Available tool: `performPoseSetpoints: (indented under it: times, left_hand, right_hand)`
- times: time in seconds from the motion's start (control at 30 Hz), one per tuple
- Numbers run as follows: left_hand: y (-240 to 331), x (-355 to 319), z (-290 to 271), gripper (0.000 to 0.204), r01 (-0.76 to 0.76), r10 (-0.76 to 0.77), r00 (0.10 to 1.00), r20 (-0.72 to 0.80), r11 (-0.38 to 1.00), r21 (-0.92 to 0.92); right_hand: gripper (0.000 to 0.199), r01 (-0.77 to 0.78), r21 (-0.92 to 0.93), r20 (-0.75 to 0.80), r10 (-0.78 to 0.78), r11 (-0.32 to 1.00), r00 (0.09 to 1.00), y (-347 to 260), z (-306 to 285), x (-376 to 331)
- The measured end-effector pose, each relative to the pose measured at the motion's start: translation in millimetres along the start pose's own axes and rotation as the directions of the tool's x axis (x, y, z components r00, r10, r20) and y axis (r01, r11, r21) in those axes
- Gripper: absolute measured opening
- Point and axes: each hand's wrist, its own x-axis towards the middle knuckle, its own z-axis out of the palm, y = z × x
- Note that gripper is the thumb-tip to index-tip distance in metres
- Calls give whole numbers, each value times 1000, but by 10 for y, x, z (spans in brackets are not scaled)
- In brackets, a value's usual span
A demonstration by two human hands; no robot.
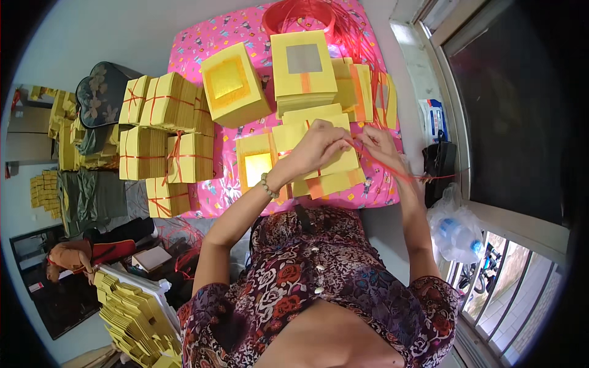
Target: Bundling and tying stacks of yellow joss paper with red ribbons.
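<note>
Red string [392,168] pinched between the fingers of both hands, running from the left hand [319,147] past the right hand [381,146] and trailing off toward the right edge of the table [196,49], which is covered in a pink patterned cloth. Beneath the hands, a stack of yellow paper sheets [325,162] lying near the front edge of the table, partly hidden by the left hand resting over it. Left fingers curled closed on the string above the stack, a bead bracelet [268,185] at the wrist; right fingers drawn together on the same string just beside them, thumb and forefinger meeting. Just left of the stack, a flat sheet with a gold foil square [256,167]. Behind, a taller pile topped by a silver foil square [304,64] and a tilted block with a gold square [232,83]. At the far end, a coil of red string [299,15]. At the left of the table, bundles of yellow paper already tied with red string [165,132], stacked close together. Low at the left, off the table, a fanned heap of loose yellow sheets [132,316]. At the right, by the window, a clear plastic bag holding a bottle [457,233].
</note>
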Motion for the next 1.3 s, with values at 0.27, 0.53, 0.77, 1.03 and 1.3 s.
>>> performPoseSetpoints:
  times: [0.27, 0.53, 0.77, 1.03, 1.3]
  left_hand:
    - [-42, -94, 48, 13, 180, -177, 978, -106, 984, 11]
    - [-107, 77, 40, 16, 336, -350, 934, -74, 929, -155]
    - [-111, 242, -3, 17, 325, -326, 943, 74, 945, 26]
    - [-116, 221, 55, 21, 259, -281, 958, 58, 934, 248]
    - [-212, 233, -14, 18, 380, -360, 920, 155, 916, -129]
  right_hand:
    - [33, -123, 159, 42, 117, 980, 992, 214, 175, -35]
    - [20, 175, -318, -110, -220, 932, 969, -304, -73, -62]
    - [25, 313, -612, -107, -468, 727, 877, -808, -98, -36]
    - [24, 310, -473, -183, -436, 825, 881, -756, -69, 168]
    - [19, 131, -195, -76, -148, 972, 986, -678, -36, -114]
